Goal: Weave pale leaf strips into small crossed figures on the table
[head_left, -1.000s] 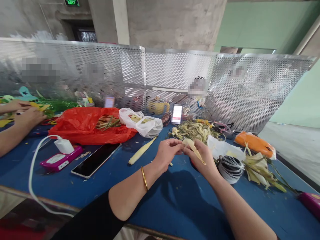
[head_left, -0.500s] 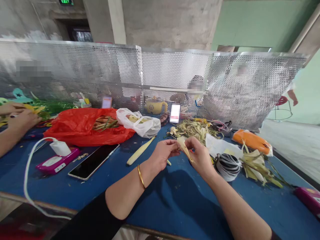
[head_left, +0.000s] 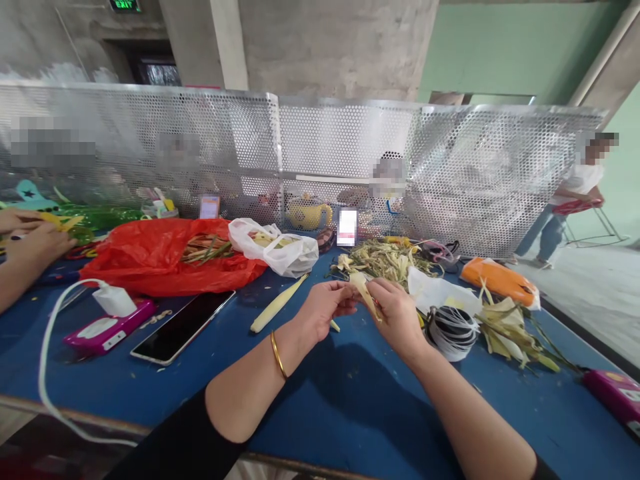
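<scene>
My left hand (head_left: 327, 308) pinches the left side of a pale, dried corn husk piece (head_left: 367, 293) above the blue table. Closed over its other side is my right hand (head_left: 400, 319), whose curled fingers partly hide the piece. A small pale tip (head_left: 335, 326) shows below my left fingers. To the left lies a long, tapered, cream-coloured husk roll (head_left: 278, 304). Just beyond my hands a heap of dry husk strips (head_left: 383, 259) is spread out. Right of them sit white paper (head_left: 443, 291), a coil of white strands (head_left: 453, 335) and a bunch of husks (head_left: 511, 331).
On the left are a red plastic bag (head_left: 135, 257), a white bag (head_left: 299, 257), a phone (head_left: 183, 328) and a purple power strip (head_left: 111, 328) with a cable. A co-worker's hands (head_left: 37, 243) work beyond. A perforated metal partition (head_left: 345, 133) borders the back; an orange packet (head_left: 500, 281) lies right.
My right fingers have folded further over the husk piece, while my left hand keeps its pinch. The view has shifted slightly, and a person at the far right shows more fully.
</scene>
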The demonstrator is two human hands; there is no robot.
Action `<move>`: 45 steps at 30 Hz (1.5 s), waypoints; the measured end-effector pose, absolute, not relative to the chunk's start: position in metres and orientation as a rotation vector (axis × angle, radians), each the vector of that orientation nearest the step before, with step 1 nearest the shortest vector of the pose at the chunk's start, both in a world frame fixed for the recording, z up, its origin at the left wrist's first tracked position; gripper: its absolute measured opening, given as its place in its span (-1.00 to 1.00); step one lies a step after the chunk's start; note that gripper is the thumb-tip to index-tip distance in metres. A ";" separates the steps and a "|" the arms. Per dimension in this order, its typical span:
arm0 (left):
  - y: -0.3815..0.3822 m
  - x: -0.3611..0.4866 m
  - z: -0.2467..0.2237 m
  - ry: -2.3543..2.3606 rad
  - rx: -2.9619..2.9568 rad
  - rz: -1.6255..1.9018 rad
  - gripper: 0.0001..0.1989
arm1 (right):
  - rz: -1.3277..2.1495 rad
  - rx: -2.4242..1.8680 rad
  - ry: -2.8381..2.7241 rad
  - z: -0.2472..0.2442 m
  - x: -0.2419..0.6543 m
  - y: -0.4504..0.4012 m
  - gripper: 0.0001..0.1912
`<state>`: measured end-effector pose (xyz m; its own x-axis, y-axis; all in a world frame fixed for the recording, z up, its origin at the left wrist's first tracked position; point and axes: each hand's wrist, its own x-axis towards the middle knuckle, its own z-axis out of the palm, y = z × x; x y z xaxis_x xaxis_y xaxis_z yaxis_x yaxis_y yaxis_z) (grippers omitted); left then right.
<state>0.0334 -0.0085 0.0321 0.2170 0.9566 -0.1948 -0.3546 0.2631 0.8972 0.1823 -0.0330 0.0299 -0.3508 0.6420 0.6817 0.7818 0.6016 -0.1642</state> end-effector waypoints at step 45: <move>-0.007 0.036 0.033 0.877 0.791 1.028 -0.92 | 0.593 -1.108 -1.617 0.032 0.183 -0.027 -0.93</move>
